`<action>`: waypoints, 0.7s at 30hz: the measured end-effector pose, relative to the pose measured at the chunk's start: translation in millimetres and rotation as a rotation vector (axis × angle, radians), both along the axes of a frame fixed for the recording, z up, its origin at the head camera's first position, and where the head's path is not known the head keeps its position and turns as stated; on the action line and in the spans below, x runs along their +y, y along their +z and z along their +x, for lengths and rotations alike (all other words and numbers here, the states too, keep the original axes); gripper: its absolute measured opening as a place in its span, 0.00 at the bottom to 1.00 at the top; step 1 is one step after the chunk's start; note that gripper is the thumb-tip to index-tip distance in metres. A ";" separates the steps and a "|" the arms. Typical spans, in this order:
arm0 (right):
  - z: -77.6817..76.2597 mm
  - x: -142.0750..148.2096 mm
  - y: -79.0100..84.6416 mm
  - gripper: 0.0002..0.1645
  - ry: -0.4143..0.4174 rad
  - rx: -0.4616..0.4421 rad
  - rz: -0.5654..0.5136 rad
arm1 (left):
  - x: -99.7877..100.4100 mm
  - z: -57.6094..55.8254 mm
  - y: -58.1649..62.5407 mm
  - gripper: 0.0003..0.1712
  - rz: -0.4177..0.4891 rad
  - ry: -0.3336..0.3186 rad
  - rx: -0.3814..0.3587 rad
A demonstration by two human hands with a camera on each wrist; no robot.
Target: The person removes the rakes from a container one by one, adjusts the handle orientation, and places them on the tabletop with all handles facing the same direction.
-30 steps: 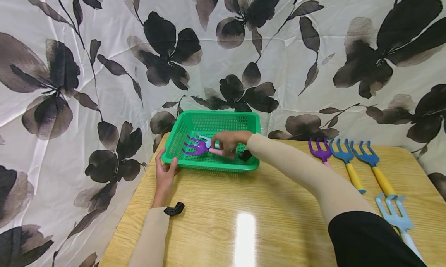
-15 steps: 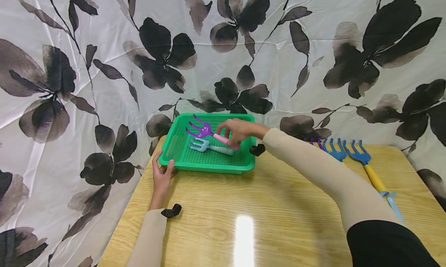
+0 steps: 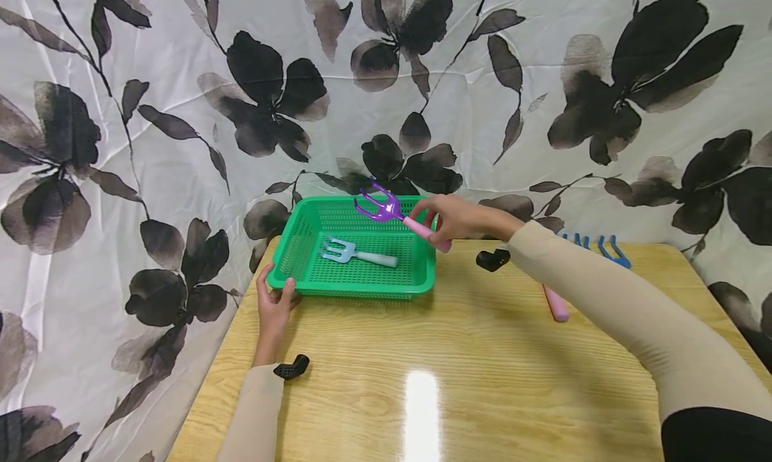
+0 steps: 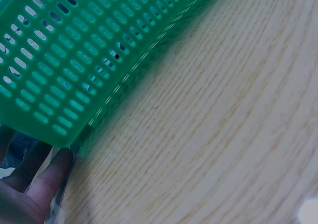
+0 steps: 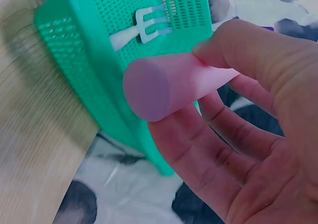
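A purple hand fork (image 3: 386,208) with a pink handle is pinched between thumb and fingers of my right hand (image 3: 458,217), raised over the right rear of the green basket (image 3: 350,292). In the right wrist view the handle's round end (image 5: 146,89) faces the camera. My left hand (image 3: 275,308) holds the basket's front left corner, thumb in front and fingers along the side. Up close, its fingertips (image 4: 59,162) touch that corner. Inside the basket lies a light blue hand fork (image 3: 356,253) with a pale handle, tines to the left.
Right of the basket, blue fork tines (image 3: 614,253) and a pink handle (image 3: 555,304) show on the wooden table (image 3: 482,355), partly hidden by my right sleeve (image 3: 594,304). A flowered cloth (image 3: 338,127) hangs behind and to the left.
My right hand has lifted the purple fork from the basket, moving up and to the right. The light blue fork stays inside, now uncovered. My left hand keeps its hold on the corner.
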State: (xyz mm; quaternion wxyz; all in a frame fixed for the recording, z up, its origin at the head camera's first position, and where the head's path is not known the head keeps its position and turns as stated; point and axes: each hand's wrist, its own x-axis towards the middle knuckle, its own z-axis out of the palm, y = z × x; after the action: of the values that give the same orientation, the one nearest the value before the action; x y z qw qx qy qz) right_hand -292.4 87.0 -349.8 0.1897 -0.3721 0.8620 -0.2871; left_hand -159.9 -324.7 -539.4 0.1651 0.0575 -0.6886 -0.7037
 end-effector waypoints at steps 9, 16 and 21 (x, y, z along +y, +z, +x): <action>15.8 59.5 -1.1 0.31 -0.091 0.033 -0.041 | 3.3 6.4 12.2 0.39 0.009 -0.010 -0.009; 39.3 104.7 -3.0 0.31 -0.194 0.066 -0.030 | 4.2 8.8 17.1 0.40 -0.015 -0.003 -0.007; 61.1 136.3 -10.0 0.31 -0.283 0.072 -0.034 | -1.1 3.2 4.8 0.39 -0.016 0.005 -0.020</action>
State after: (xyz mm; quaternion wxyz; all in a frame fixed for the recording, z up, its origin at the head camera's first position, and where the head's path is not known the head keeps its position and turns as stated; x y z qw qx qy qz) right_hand -231.3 223.3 -359.9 0.1099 -0.2603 0.9070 -0.3122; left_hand -156.7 -325.7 -534.6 0.1604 0.0652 -0.6956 -0.6973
